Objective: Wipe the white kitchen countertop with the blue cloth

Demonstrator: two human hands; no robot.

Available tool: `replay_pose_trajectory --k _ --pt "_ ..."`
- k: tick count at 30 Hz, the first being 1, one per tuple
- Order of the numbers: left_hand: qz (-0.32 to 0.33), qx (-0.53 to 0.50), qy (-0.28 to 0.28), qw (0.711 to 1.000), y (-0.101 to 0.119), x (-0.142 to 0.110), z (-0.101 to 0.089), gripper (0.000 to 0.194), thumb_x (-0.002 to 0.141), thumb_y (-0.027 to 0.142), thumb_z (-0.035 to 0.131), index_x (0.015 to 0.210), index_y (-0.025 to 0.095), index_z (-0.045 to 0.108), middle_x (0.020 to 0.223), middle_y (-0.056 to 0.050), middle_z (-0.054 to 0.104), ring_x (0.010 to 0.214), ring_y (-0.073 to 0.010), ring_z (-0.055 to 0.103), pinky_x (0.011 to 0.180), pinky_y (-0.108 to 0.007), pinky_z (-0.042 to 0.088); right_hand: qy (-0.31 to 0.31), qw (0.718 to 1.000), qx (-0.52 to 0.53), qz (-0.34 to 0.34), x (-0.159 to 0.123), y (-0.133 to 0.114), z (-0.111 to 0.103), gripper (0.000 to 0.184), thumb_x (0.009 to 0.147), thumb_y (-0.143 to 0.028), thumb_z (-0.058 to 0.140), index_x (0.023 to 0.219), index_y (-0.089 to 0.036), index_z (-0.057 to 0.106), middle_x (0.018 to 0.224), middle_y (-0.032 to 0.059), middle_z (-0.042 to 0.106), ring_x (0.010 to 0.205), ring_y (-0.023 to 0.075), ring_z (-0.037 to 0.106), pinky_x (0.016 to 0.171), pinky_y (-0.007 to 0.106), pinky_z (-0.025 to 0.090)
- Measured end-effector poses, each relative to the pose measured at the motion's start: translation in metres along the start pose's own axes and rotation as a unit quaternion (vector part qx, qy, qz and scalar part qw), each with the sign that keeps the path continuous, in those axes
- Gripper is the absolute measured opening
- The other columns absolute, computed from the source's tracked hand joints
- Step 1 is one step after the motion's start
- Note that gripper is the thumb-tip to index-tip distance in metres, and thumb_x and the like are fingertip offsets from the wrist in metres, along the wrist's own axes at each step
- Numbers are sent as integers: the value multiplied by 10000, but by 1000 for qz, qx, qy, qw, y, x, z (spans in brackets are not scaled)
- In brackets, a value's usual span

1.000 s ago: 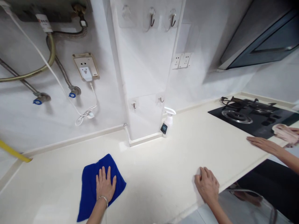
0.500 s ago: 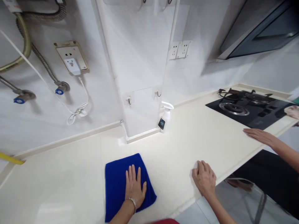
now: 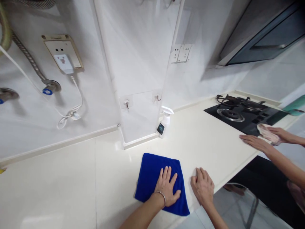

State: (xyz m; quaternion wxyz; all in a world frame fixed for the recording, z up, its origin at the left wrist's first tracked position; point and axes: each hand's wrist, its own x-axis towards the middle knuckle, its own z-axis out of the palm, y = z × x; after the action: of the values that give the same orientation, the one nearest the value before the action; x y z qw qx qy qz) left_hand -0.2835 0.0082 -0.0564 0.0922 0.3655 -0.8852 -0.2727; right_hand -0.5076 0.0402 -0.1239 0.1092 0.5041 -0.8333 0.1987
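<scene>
Blue cloth point(image 3: 149, 178) shifted right, now nearside of spray bottle point(image 3: 165, 124) | left hand point(image 3: 166, 187) flat atop it, fingers spread | right hand point(image 3: 203, 187) near-right of bottle, fingers bent, grasp can't be told

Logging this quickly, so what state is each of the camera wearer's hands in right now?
Left hand: open, fingers spread, flat on the blue cloth.
Right hand: resting on the countertop, fingers bent; cannot tell if fully closed.
</scene>
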Motion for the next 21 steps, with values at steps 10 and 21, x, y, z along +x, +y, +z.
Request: replay_pose_trajectory --k 10,21 --pt "-48 -10 71 996 -16 57 -1 731 907 641 312 1541 296 199 1670 -62 2 1530 -295 -43 1264 -596 89 11 1000 0 1 0 0 2 507 909 -325 293 1346 -140 471 1440 144 496 1380 280 372 1121 479 330" --pt "-171 62 152 972 -49 111 -1 703 909 573 358 1534 268 252 1671 -63 76 1538 -287 20 1269 -544 88 26 1000 8 3 3 -2 1 489 910 -307 311 1328 -139 501 1425 129 516 1379 267 381 1127 468 335"
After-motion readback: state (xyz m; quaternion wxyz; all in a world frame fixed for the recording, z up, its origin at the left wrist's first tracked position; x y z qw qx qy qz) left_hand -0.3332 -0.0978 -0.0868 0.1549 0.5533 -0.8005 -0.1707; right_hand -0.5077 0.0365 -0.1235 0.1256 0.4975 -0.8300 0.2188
